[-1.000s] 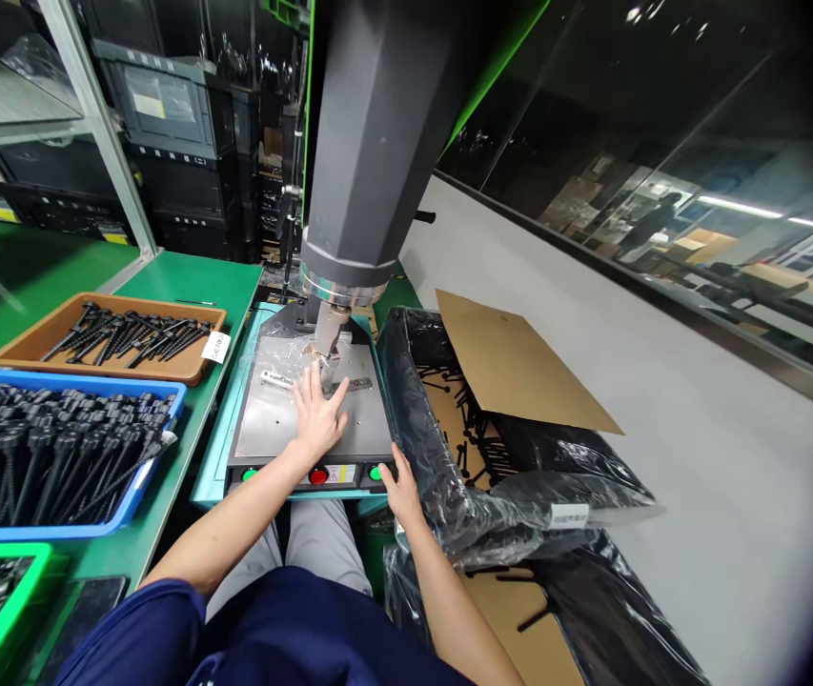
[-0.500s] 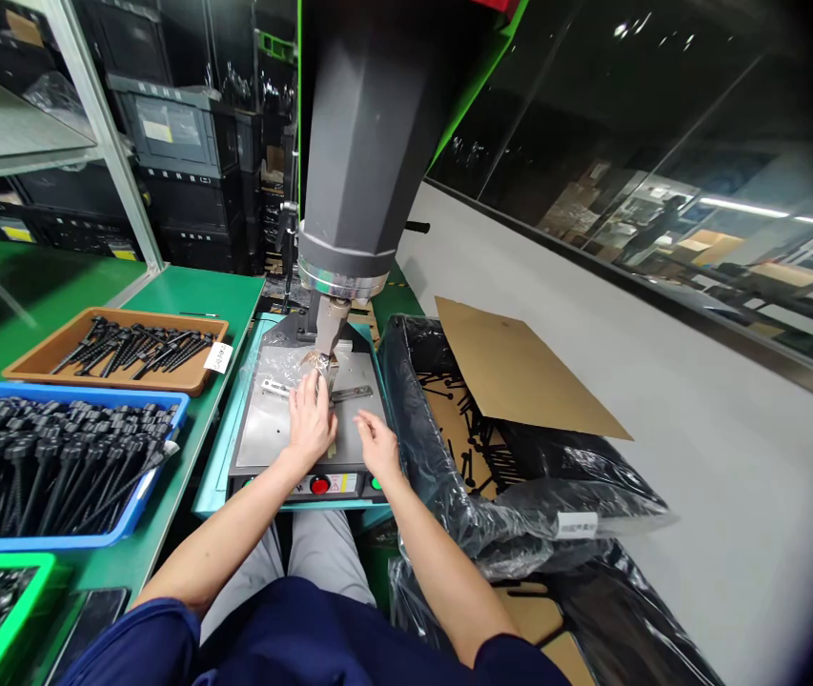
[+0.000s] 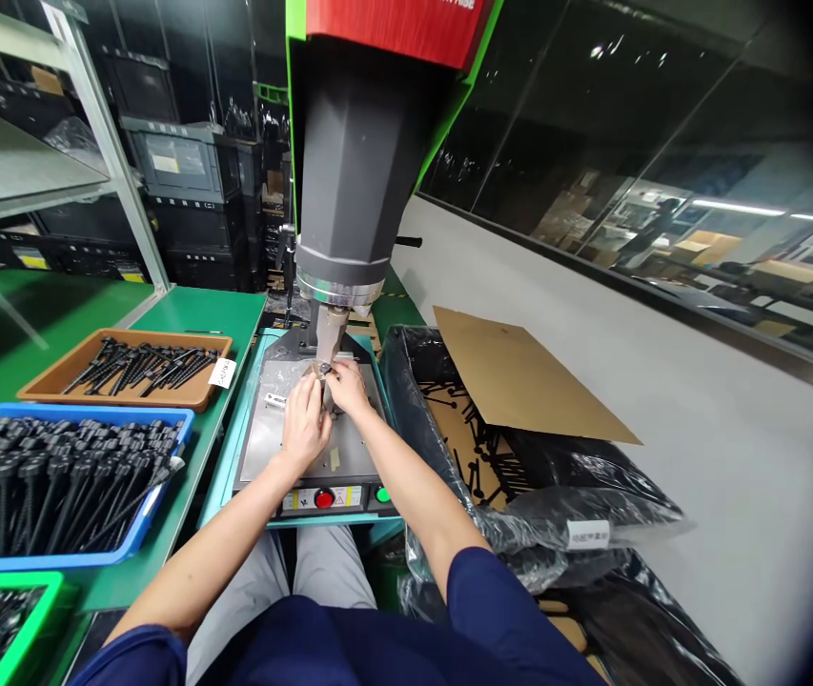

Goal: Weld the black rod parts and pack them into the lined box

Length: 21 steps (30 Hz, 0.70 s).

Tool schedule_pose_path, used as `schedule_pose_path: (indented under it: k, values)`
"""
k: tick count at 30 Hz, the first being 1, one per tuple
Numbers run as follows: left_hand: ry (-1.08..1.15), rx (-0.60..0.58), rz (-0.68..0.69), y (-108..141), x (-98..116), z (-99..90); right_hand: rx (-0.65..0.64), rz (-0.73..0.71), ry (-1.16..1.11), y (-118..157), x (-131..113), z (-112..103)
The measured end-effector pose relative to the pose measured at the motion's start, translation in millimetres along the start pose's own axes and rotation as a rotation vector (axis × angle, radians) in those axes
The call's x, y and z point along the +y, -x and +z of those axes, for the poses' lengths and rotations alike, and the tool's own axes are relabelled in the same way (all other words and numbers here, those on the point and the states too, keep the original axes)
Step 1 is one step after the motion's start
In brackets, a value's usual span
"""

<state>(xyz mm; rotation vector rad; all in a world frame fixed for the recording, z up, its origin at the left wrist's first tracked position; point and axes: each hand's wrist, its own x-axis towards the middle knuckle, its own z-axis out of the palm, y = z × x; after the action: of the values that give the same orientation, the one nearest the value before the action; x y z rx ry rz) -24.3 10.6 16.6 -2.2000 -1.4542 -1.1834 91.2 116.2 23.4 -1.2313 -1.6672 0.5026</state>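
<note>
Both of my hands meet at a small fixture under the grey press tip [image 3: 330, 333] of a bench machine. My left hand [image 3: 304, 424] rests on the metal base plate [image 3: 263, 448], its fingers bunched against the fixture's near side; what they hold, if anything, is hidden. From the right, my right hand [image 3: 349, 389] reaches in with thumb and finger pinched at a small black part [image 3: 326, 369] just below the tip. The part's full shape is covered by my fingers. A red button [image 3: 324, 497] and a green button [image 3: 383, 494] are on the machine's front.
At left, a brown tray [image 3: 192, 395] and a blue tray [image 3: 127, 553] hold black screw-like parts; a green tray [image 3: 55, 595] holds smaller black pieces. To the right stands a plastic-lined box [image 3: 406, 419] with black parts, partly under a cardboard sheet [image 3: 535, 381]. The machine head [image 3: 345, 171] overhangs my hands.
My right hand has moved forward and left from the plate's right side to the fixture, closing on the small black part. My left hand stays at the fixture. The view has tilted up slightly.
</note>
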Motion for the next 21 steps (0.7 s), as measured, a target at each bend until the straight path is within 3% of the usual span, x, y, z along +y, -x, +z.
schedule_pose_path:
  k: [5,8,16,21]
  values:
    - [0.010,0.007,-0.005,-1.8,-2.1,0.8,-0.241,-0.098,-0.142,-14.4,3.2,-15.3]
    - [0.025,-0.001,-0.014,-0.9,-3.4,2.6,-0.306,-0.108,-0.211,-16.2,2.8,-20.2]
    - [0.005,0.021,0.003,-1.9,-6.7,3.8,-0.213,-0.041,-0.398,-15.1,-2.5,-17.6]
    - [0.001,0.027,0.070,-0.7,-4.9,4.1,-0.088,-0.015,-0.415,15.5,-1.0,-32.8]
